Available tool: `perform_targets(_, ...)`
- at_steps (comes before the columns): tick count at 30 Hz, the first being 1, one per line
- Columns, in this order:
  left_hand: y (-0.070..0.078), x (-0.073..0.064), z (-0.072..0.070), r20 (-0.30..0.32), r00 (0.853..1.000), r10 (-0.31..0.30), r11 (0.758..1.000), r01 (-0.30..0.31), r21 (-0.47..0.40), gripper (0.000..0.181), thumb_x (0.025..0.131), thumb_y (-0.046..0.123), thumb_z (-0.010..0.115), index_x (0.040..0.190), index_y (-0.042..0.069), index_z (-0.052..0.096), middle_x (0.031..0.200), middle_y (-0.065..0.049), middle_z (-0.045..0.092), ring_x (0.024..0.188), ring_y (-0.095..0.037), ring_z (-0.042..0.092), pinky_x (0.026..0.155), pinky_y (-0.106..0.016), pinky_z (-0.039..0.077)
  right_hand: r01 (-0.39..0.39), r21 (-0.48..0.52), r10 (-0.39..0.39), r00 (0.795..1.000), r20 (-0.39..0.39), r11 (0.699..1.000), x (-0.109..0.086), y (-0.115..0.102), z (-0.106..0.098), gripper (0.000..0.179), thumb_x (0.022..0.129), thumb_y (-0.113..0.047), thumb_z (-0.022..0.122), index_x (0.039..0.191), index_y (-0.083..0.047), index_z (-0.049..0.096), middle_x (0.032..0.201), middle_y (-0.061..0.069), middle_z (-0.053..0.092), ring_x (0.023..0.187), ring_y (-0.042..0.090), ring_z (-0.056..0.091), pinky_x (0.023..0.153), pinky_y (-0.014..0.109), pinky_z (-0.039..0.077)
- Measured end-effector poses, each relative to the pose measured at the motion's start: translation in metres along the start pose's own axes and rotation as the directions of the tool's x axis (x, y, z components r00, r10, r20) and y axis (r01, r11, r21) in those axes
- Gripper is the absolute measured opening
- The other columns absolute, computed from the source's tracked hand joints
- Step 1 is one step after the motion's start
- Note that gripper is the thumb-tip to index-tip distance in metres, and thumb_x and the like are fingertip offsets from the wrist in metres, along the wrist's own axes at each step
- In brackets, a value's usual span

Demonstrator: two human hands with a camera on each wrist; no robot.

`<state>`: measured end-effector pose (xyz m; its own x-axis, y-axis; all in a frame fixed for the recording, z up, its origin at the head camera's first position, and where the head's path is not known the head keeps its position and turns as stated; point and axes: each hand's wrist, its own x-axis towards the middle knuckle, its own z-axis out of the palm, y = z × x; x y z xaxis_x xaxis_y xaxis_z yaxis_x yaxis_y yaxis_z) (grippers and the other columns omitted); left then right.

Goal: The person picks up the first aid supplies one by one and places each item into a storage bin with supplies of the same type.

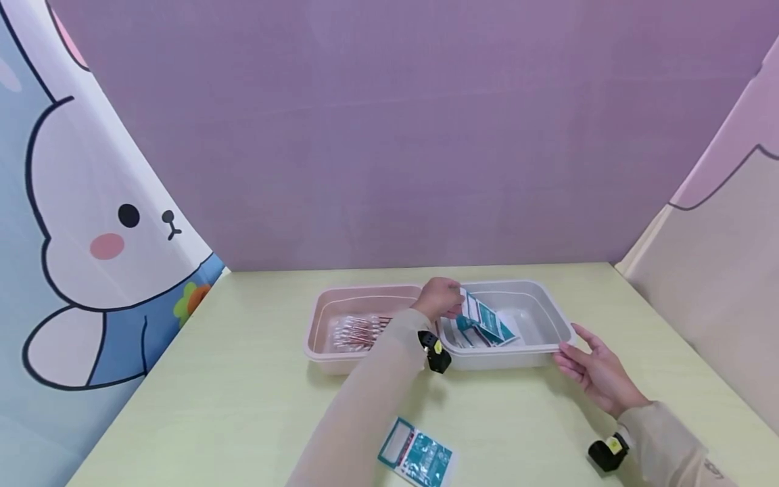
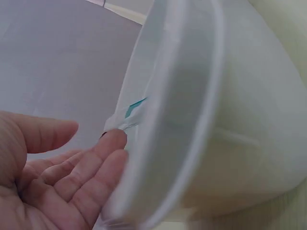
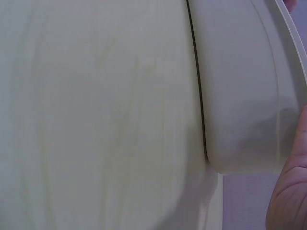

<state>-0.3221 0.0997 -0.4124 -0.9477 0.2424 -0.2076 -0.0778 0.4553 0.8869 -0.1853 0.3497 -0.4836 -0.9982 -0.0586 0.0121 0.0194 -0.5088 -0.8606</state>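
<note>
In the head view my left hand [image 1: 441, 297] reaches over the near-left side of a white plastic bin [image 1: 535, 350]. Its fingertips are right at the upper end of a teal-and-white flat packet [image 1: 487, 319], which leans inside the bin over similar packets. The left wrist view shows the thumb [image 2: 50, 134] apart from the loosely bent fingers, which dip past the bin's rim [image 2: 192, 129]. At the bin's near-right corner my right hand [image 1: 599, 372] holds the rim, thumb at the edge and fingers below. In the right wrist view the bin's side wall [image 3: 244, 96] meets the palm.
A pink bin [image 1: 322, 355] stands against the white one on the left, holding clear-wrapped red-and-white sticks [image 1: 359, 333]. Another teal-and-white packet [image 1: 420, 454] lies on the pale yellow-green table [image 1: 201, 392] near the front, beside the left sleeve. A purple wall [image 1: 389, 149] rises behind.
</note>
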Motion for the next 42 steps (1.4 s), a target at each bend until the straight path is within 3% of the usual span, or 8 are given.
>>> perform_targets(8,0.008,-0.018,-0.016,0.063,0.997,0.04,0.996,-0.044,0.075,0.035,0.092,0.012,0.064,0.126,0.003,0.059,0.108,-0.011,0.066,0.079,-0.021,0.067,0.071,-0.031,0.057,-0.018,-0.013,0.018,1.0,-0.014,1.0,0.002,0.003,0.001,0.039,0.097,0.003,0.049,0.122,-0.023,0.034,0.089,0.009,0.07,0.077,0.013,0.07,0.073,0.022,0.056)
perform_targets(12,0.016,-0.034,-0.019,0.142,0.985,0.097,0.976,-0.122,0.178,0.024,0.092,0.013,0.064,0.115,0.005,0.066,0.099,-0.005,0.067,0.074,-0.019,0.066,0.069,-0.029,0.056,-0.005,-0.003,0.005,1.0,-0.008,1.0,0.0,0.002,-0.003,0.039,0.097,0.001,0.051,0.122,-0.024,0.035,0.088,0.01,0.07,0.078,0.013,0.07,0.073,0.023,0.056)
perform_targets(15,0.021,-0.05,-0.018,0.274,0.944,0.183,0.914,-0.266,0.305,0.022,0.092,0.017,0.065,0.112,0.008,0.068,0.103,-0.001,0.065,0.069,-0.016,0.064,0.067,-0.025,0.053,0.013,0.021,-0.013,1.0,0.001,1.0,-0.003,0.0,-0.009,0.039,0.097,0.001,0.051,0.123,-0.023,0.034,0.088,0.01,0.07,0.078,0.014,0.07,0.074,0.023,0.056)
perform_targets(19,0.017,-0.07,-0.018,0.452,0.845,0.285,0.776,-0.481,0.409,0.022,0.092,0.021,0.066,0.111,0.011,0.069,0.106,0.002,0.066,0.076,-0.007,0.063,0.069,-0.018,0.05,0.043,0.068,-0.043,0.999,0.009,0.997,-0.008,0.0,-0.015,0.04,0.097,0.004,0.048,0.124,-0.022,0.033,0.088,0.011,0.07,0.079,0.015,0.07,0.073,0.023,0.056)
perform_targets(21,0.01,-0.078,-0.021,0.504,0.81,0.3,0.737,-0.533,0.416,0.023,0.091,0.022,0.067,0.111,0.011,0.069,0.103,0.003,0.068,0.082,-0.004,0.062,0.073,-0.015,0.048,0.053,0.098,-0.055,0.998,0.015,0.994,-0.009,0.0,-0.017,0.039,0.098,0.005,0.046,0.124,-0.022,0.034,0.088,0.012,0.07,0.079,0.016,0.07,0.074,0.024,0.056)
perform_targets(23,0.002,-0.083,-0.026,0.528,0.793,0.304,0.719,-0.555,0.419,0.025,0.09,0.021,0.069,0.112,0.01,0.069,0.101,0.003,0.069,0.086,-0.002,0.061,0.075,-0.014,0.048,0.053,0.13,-0.057,0.998,0.023,0.99,-0.009,0.001,-0.018,0.04,0.098,0.006,0.045,0.125,-0.021,0.034,0.089,0.013,0.07,0.079,0.017,0.071,0.074,0.024,0.056)
perform_targets(34,-0.034,-0.116,-0.071,0.497,0.774,0.393,0.708,-0.6,0.374,0.022,0.088,0.014,0.069,0.108,0.004,0.068,0.105,-0.007,0.07,0.091,-0.008,0.064,0.078,-0.015,0.05,0.054,0.216,-0.071,0.995,0.074,0.975,-0.013,0.003,-0.02,0.041,0.098,0.007,0.043,0.127,-0.021,0.032,0.089,0.014,0.07,0.08,0.019,0.071,0.073,0.025,0.056)
perform_targets(42,-0.073,-0.136,-0.096,0.56,0.774,0.294,0.735,-0.558,0.385,0.035,0.085,0.013,0.072,0.117,0.001,0.064,0.113,-0.013,0.066,0.092,-0.016,0.064,0.078,-0.019,0.05,0.036,0.212,-0.054,0.996,0.078,0.977,-0.008,0.004,-0.018,0.042,0.098,0.006,0.045,0.127,-0.021,0.032,0.089,0.014,0.07,0.08,0.019,0.071,0.074,0.025,0.056)
